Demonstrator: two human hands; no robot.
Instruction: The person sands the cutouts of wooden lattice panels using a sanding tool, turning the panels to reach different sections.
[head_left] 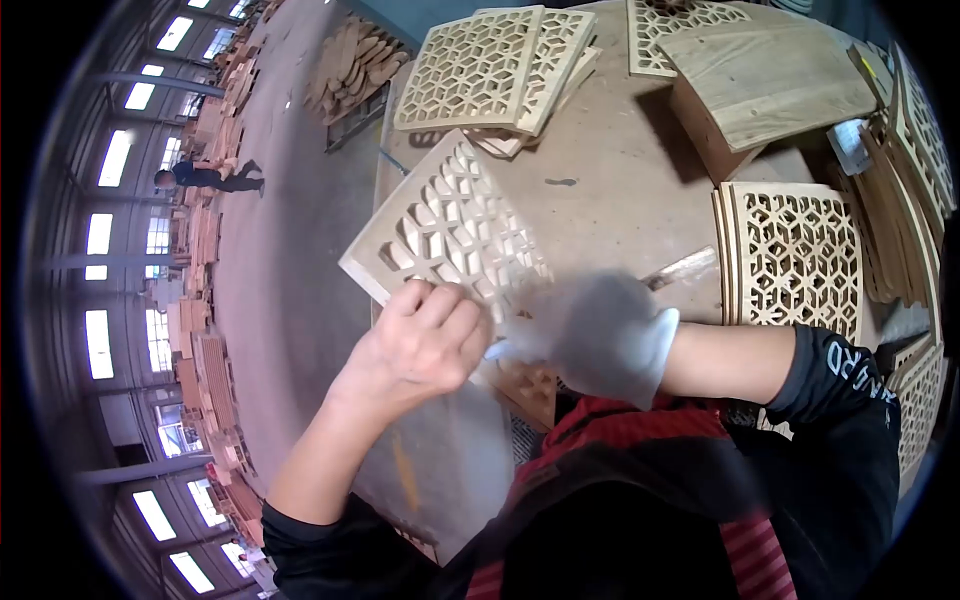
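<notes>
A pale wooden lattice panel (pixel 455 215) with cut-out diamond shapes stands tilted in front of me, its right part smeared by motion. My left hand (pixel 425 335), bare, is closed at the panel's near edge with the fingers curled. Wearing a grey glove with a white cuff, my right hand (pixel 605 335) is over the panel's right side. Motion blurs its fingers, so I cannot make out whether they hold anything. Part of another lattice piece (pixel 528 388) shows below the hands.
Lattice panels lie stacked at the table's far side (pixel 470 70) and at right (pixel 800 255). A wooden box-like piece (pixel 770 85) stands at the back right, near curved boards (pixel 895 210). A flat strip (pixel 685 268) lies on the worktable (pixel 600 220). Another person (pixel 210 177) walks at far left.
</notes>
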